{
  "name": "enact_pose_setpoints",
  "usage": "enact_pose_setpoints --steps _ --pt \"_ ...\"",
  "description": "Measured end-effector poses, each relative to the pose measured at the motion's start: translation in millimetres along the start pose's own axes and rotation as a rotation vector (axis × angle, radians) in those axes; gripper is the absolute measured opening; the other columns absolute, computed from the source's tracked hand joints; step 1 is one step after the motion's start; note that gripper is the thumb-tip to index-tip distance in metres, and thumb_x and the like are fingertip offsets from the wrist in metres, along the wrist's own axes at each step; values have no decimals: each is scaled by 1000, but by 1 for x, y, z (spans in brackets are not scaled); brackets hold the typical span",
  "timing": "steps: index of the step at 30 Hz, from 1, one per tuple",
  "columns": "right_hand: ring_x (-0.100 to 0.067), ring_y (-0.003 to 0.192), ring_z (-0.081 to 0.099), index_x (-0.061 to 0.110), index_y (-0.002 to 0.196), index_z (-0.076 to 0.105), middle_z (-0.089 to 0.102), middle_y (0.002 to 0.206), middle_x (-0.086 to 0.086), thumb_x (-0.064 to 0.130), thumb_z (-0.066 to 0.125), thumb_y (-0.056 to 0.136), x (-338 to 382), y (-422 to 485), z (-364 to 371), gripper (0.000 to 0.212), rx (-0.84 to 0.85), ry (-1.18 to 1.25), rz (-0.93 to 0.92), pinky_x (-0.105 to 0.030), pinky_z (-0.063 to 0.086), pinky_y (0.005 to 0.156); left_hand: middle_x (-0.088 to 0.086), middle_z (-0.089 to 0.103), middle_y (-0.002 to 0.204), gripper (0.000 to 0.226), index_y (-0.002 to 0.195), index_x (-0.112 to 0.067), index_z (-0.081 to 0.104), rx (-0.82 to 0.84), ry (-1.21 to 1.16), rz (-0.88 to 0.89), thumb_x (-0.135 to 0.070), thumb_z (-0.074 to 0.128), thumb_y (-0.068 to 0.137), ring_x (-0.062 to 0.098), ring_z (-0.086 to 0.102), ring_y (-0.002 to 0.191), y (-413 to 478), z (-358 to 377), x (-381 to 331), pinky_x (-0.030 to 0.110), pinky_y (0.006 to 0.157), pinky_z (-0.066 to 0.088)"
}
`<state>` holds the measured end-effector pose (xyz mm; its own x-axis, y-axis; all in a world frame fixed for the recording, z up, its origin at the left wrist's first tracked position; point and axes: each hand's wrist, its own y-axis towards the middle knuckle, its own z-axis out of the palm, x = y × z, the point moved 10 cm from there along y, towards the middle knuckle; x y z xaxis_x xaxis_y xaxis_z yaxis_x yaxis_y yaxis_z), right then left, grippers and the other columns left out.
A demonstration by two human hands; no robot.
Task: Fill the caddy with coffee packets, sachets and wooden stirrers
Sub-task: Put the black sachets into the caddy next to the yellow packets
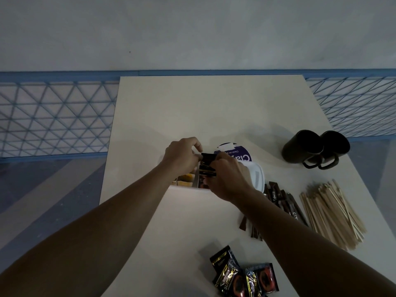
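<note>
Loose coffee packets [244,275]: black and gold, overlapping near the front edge of the table [192,108]. The lowest ones are cut off by the frame, so the count cannot be determined.
Stick sachets [278,200]: brown, in a loose heap to the right of the caddy. The right forearm crosses over the heap and hides part of it.
Wooden stirrers [334,213]: a fanned bundle lying flat, just beside the sachets on their right.
Right hand [229,176]: fingers curled round the held packets [207,166] from the near right side. The hand covers much of the caddy's middle.
Left hand [182,155]: thumb and fingertips pinch the far upper end of the same stack.
Held packets: a small dark stack standing upright with its lower end inside the caddy. The print is unreadable in the dim light.
Caddy [257,174]: white, at the table's centre. Only the rounded right end and a strip of the near wall are visible. The left compartment holds yellow items [184,179] (kind not identifiable), and the one beside it holds dark packets.
Round tub [233,152]: purple-and-white top, just behind the caddy, its near part hidden by the right hand.
Mugs [300,148]: two, dark, side by side at the far right, handles toward the near side.
Lattice [53,116]: blue, on both sides beyond the table.
</note>
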<state>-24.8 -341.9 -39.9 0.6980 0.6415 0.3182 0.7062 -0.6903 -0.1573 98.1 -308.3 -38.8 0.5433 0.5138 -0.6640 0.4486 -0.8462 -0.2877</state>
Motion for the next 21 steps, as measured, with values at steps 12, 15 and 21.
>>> enact_pose_setpoints --steps 12,15,21 --pt "-28 75 61 7 108 60 51 117 -3 15 73 79 1 -4 0 33 -70 49 -27 -43 56 62 -2 73 99 20 104 -28 72 59 15 -4 -42 64 92 10 64 77 1 3 -1 21 63 44" --pt "-24 80 61 11 117 58 48 120 -1 20 75 79 1 -5 -2 43 -74 93 -52 -40 57 65 -3 70 97 22 106 -29 69 97 -17 -17 -43 67 89 7 63 76 0 3 0 21 64 47" --pt "-18 83 55 9 106 62 54 110 -5 12 66 87 -3 -7 -9 20 -122 222 -32 -34 53 67 0 67 100 24 95 -31 69 153 -49 -16 -32 83 76 16 63 91 -3 4 -1 24 69 47"
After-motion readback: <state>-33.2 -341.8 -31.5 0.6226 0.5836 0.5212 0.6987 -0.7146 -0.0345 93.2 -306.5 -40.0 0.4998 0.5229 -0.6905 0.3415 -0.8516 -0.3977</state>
